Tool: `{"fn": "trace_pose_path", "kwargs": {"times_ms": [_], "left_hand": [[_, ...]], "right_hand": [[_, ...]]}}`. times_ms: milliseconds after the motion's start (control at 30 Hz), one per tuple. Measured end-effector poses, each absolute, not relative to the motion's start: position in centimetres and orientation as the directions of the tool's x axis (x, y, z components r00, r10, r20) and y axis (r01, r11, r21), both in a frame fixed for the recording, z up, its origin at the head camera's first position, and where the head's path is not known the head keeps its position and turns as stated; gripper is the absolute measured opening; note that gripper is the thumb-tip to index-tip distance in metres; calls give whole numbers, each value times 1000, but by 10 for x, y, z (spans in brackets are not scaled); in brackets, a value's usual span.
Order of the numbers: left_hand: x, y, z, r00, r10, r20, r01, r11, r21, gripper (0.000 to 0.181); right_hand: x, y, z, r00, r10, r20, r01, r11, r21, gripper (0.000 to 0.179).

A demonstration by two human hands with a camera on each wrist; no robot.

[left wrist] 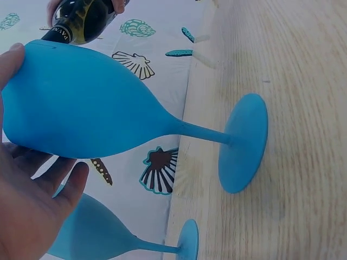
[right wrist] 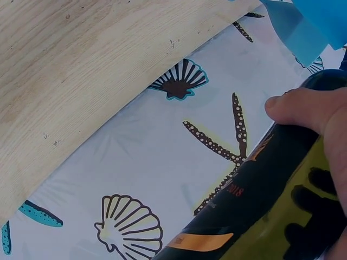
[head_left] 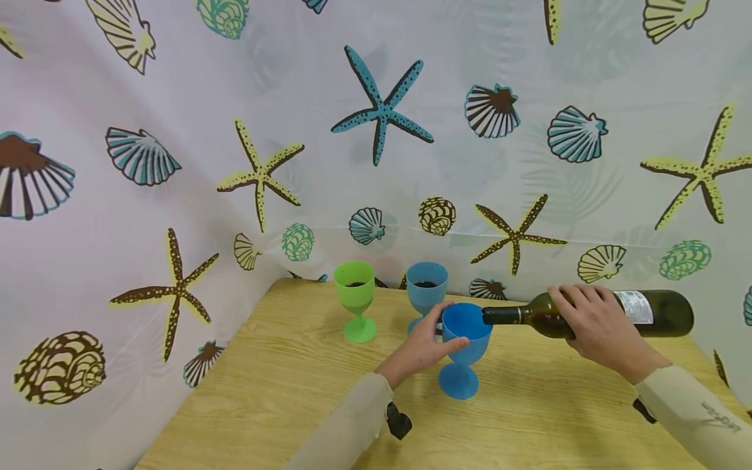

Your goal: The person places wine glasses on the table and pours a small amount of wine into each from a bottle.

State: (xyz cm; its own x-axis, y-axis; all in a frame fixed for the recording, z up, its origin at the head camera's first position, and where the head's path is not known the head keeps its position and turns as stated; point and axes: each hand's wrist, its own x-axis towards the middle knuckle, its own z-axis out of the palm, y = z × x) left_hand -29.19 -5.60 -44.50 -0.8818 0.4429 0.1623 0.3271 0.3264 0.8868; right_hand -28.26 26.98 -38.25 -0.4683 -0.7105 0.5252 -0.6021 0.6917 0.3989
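My left hand [head_left: 418, 347] holds a blue plastic goblet [head_left: 469, 354] by its bowl, thumb on the near side and fingers round the far side. The goblet's round foot [left wrist: 244, 143] is at the tabletop, its stem upright. In my right hand [head_left: 608, 333] is a dark green wine bottle [head_left: 666, 313], gripped round its body and tipped almost level. The bottle's mouth points left, right at the goblet's rim. Only blue inner wall shows inside the goblet. In the right wrist view the bottle's dark label [right wrist: 246, 179] is large and close.
Behind the held goblet stands a second blue goblet [head_left: 427, 287] with dark liquid in it. To its left is a green goblet [head_left: 355, 297], also holding dark liquid. The wooden table [head_left: 282, 391] ends at a curtain [head_left: 317, 189] printed with shells and starfish.
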Motion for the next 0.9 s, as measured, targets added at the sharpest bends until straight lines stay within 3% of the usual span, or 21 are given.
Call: {"fn": "trace_pose_path", "kwargs": {"times_ms": [900], "left_hand": [[-292,-57,-445,-878,453,153,308,292,905,74]], "right_hand": [[-287,268,-370,-417,-754,508,-615,645,453,85]]}}
